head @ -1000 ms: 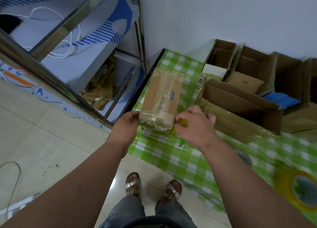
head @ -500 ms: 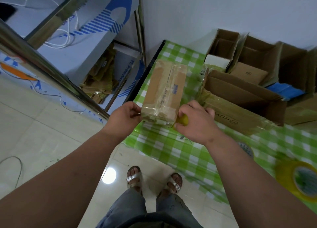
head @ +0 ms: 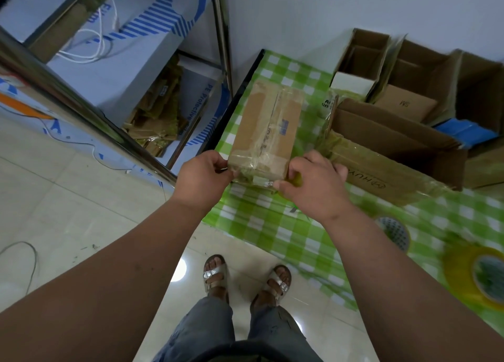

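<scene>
Left hand [head: 203, 180] pinches the near left corner of the cardboard box [head: 268, 127]; right hand [head: 316, 187] grips a yellow-green object [head: 298, 181] against its right corner. Long, brown and glossy with tape, the box lies on the checked tablecloth [head: 272, 225].

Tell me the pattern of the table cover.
Green-and-white checks on the table cover, clearest in the head view.

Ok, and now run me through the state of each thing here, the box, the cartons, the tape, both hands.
taped box: shut, sealed with clear tape, held at its near end.
left hand: pinches the box's near left corner.
right hand: curled round a yellow-green handle at the near right corner.
big carton: open.
back cartons: open.
tape roll: lying flat, blurred.
</scene>
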`<state>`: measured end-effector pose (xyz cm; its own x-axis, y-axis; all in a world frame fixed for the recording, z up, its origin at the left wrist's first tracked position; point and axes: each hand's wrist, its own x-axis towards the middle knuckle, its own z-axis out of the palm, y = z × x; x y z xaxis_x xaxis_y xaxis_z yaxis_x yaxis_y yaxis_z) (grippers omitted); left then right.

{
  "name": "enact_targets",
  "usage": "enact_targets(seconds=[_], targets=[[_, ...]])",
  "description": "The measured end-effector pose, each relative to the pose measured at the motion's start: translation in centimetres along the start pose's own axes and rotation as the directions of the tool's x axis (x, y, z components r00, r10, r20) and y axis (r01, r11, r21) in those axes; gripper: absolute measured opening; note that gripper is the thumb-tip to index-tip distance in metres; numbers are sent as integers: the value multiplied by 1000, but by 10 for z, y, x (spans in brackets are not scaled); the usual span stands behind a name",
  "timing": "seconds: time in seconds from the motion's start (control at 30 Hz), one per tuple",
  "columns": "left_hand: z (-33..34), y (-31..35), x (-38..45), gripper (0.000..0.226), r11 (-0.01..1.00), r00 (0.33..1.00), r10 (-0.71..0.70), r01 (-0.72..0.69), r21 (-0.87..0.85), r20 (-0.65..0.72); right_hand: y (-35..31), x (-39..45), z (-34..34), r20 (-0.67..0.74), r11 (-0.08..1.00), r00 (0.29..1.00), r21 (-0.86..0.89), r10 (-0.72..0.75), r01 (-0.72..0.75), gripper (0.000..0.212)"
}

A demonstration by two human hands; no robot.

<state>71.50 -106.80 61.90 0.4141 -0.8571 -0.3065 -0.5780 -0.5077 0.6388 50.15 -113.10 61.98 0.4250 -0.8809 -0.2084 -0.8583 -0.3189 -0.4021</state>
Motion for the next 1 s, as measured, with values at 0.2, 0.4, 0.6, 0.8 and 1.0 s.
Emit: enact_targets(seconds=[0.2, 0.4, 0.6, 0.8, 1.0], targets=[[0, -1, 0, 15, 998, 1000, 7, -8, -55, -17, -3, 1, -6, 96, 998, 995, 61, 6, -11, 46], [-7, 7, -2, 46, 988, 992, 96, -85, -129, 77, -5, 0, 3, -68, 995, 993, -4, 97, -98, 65], [-3, 14, 8, 62, 967, 981, 191, -193, 167, 27, -8, 4, 8, -122, 996, 989, 4, 88, -88, 63], [-9, 8, 12, 45, 936, 960, 276, -278, 217, 37, -15, 7, 11, -147, 998, 988, -34, 38, -43, 56], [-10, 1, 13, 39, 940, 958, 286, -279, 198, -8, -7, 6, 6, -18, 1000, 1000, -3, -8, 8, 52]])
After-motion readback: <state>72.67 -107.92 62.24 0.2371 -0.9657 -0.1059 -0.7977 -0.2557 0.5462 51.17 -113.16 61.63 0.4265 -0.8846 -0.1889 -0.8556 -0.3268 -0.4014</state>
